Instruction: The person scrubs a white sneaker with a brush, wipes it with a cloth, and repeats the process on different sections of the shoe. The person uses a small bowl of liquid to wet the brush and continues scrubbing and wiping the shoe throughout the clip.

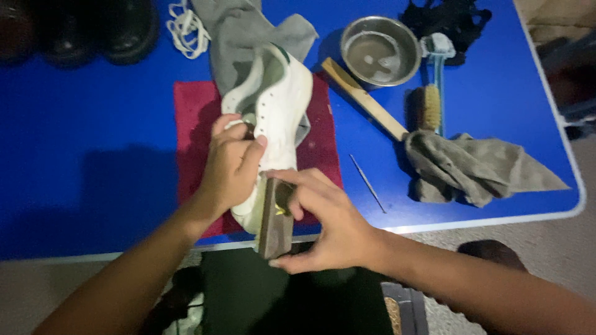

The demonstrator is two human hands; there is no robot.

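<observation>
On the blue counter [93, 155], a red mat [192, 118] lies at centre with a white shoe [279, 99] on it, toe toward the near edge. Far of the shoe, a grey cloth [242, 31]; right, a second grey cloth [478, 167], a metal bowl [380, 51] and a wooden-handled brush [372, 102]. Left hand [233, 164] is closed around the shoe's side near the lace holes. Right hand [329, 226] grips a brown block [274, 220], fingers curled, pressed against the toe.
</observation>
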